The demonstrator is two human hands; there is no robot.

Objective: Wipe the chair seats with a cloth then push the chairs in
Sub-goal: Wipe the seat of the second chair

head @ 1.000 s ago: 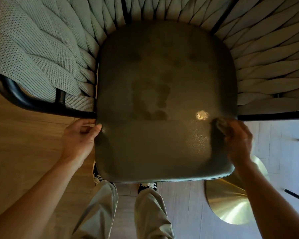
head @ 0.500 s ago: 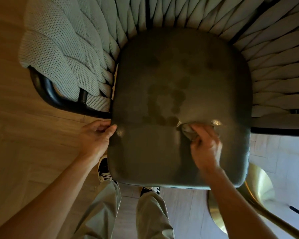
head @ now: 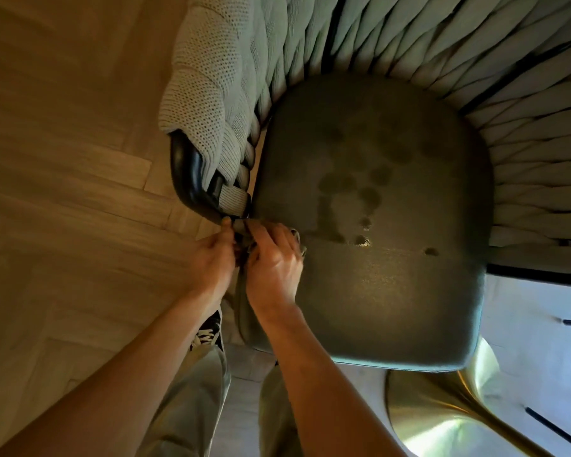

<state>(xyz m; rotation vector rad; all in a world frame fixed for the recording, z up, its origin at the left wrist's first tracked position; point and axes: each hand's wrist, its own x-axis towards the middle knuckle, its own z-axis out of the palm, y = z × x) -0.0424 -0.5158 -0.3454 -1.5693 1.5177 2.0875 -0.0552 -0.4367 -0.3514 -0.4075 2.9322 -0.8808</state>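
A dark green chair seat (head: 393, 291) with damp patches fills the middle and right of the head view. Woven pale straps (head: 442, 54) form its curved back on a black frame (head: 187, 173). My right hand (head: 272, 262) grips a small dark cloth (head: 295, 237) at the seat's left edge, most of the cloth hidden under the fingers. My left hand (head: 211, 262) sits right beside it at the seat's left edge, fingers curled against the edge and touching the cloth; whether it pinches the cloth or the seat is unclear.
Wooden herringbone floor (head: 63, 192) lies to the left. A shiny brass pedestal base (head: 449, 420) stands at the lower right on pale floor (head: 534, 341). My legs in light trousers (head: 192, 400) and a dark shoe (head: 208, 331) are below the seat.
My right hand has swept the cloth leftward across the seat, from the right edge to the left edge, meeting my left hand. The view has shifted, so the chair sits further right.
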